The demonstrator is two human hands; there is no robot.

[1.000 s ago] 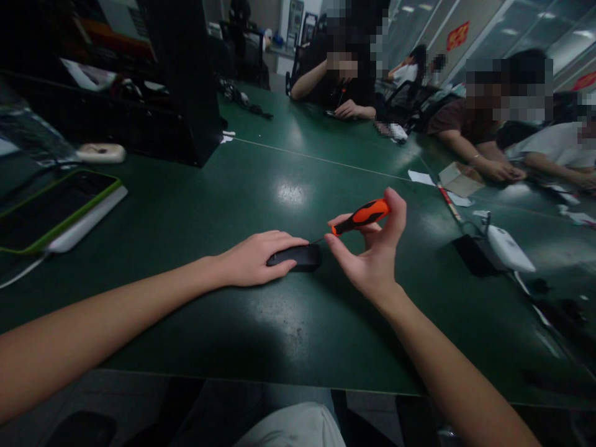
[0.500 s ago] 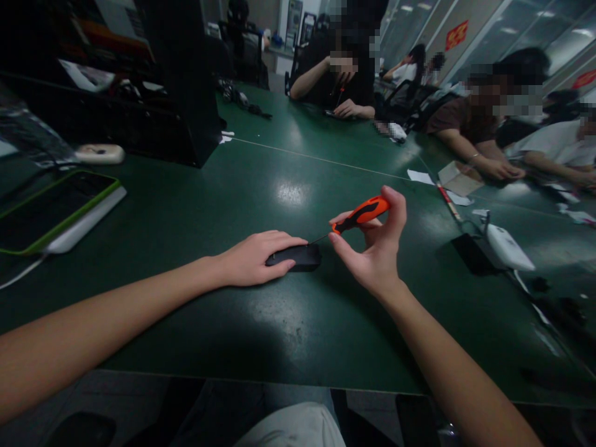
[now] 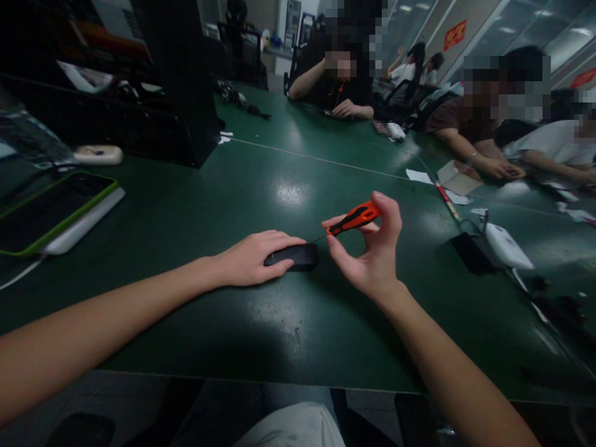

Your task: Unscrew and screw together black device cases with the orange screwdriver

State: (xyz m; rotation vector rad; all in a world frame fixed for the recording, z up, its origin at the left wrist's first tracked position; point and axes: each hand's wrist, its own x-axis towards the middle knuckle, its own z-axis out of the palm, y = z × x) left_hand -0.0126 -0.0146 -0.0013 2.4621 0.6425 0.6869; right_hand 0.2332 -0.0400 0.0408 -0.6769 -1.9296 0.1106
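A small black oblong case [image 3: 305, 256] lies on the green table [image 3: 223, 205]. My left hand [image 3: 261, 257] grips its left end, fingers along the far side and thumb on the near side. In my right hand [image 3: 375, 261] is a screwdriver [image 3: 356, 217] with an orange and black handle. Thumb and fingers hold the handle near its front, and one finger rests at its rear end. The thin shaft slants down to the left, and its tip meets the far edge of the case beside my left fingertips. What the tip engages is too small to tell.
A phone with a green edge [image 3: 56, 208] rests on a white block at left, near a black shelf unit [image 3: 177, 87]. At right are a white device [image 3: 507, 245] with cables and an open carton [image 3: 459, 177]. Co-workers [image 3: 347, 108] sit across the table.
My right hand and the screwdriver's handle have shifted slightly left and the handle has turned a little. My left hand still grips the black case in nearly the same place.
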